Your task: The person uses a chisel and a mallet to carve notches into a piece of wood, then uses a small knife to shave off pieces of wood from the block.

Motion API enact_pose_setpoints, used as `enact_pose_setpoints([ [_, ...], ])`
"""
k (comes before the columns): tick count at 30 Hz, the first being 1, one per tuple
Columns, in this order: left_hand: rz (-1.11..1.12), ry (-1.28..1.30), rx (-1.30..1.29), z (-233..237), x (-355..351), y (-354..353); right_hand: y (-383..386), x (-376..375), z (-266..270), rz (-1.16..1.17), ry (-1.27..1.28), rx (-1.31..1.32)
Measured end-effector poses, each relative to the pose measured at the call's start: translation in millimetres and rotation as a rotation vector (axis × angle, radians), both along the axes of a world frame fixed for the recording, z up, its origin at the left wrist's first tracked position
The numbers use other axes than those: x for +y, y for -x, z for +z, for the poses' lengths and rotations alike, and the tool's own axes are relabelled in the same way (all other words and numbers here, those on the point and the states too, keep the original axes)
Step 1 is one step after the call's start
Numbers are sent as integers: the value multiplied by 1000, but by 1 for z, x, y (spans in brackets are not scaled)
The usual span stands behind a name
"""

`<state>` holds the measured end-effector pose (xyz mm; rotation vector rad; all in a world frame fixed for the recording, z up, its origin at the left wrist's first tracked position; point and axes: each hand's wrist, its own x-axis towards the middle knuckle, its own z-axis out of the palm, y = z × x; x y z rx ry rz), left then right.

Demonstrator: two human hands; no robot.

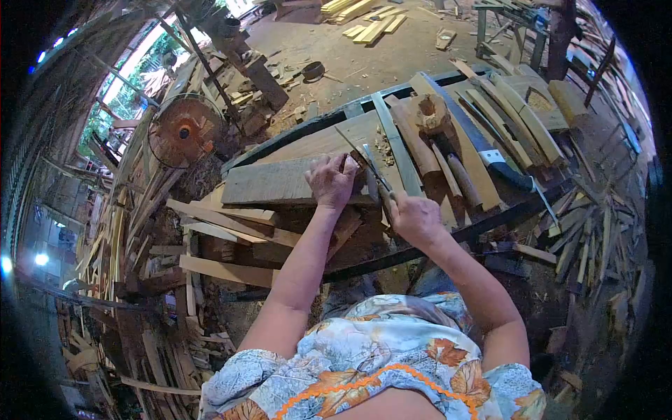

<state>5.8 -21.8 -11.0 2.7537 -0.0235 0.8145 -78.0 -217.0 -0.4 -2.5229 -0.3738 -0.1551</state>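
Observation:
My right hand (418, 220) is closed round the handle of a long thin tool (364, 159), which looks like a file or narrow blade and points up and to the left. My left hand (330, 183) pinches a small dark brown piece (344, 162) against the end of a thick grey board (269, 183). The tool's shaft crosses just right of my left fingers. The board lies on the workbench (315, 143). What the small piece is cannot be made out.
A handsaw (483, 143) lies on the bench's right side, beside a hollowed wood block (431, 113) and curved wood strips (528, 122). A round fan (185, 131) stands at the left. Loose planks (227, 269) stick out at the near left.

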Motion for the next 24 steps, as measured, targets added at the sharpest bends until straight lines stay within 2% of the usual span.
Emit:
enact_pose_setpoints([
  [4, -10, -23, 5, 1, 1, 0, 43, -20, 11, 45, -13, 29],
  [8, -6, -17, 69, 7, -1, 1, 46, -33, 7, 23, 11, 57],
  [10, -17, -9, 62, 9, -1, -1, 35, -24, 14, 44, 64, 173],
  [12, -26, 1, 61, 6, -1, 2, 6, -5, 20, 58, 38, 128],
  [14, -32, -11, 27, 3, 1, -1, -40, 17, 11, 124, 120, 46],
  [16, -25, -23, 26, 3, 0, -2, -74, 37, 18, 32, 19, 147],
  [20, -33, -45, 2, 2, 0, 1, -68, 36, 27, 6, 53, 146],
  [22, -49, -24, -19, 0, -2, -1, -47, 29, 26, 27, 2, 82],
  [24, -63, 30, 1, 5, -4, 4, -18, 16, 33, 71, 67, 99],
])
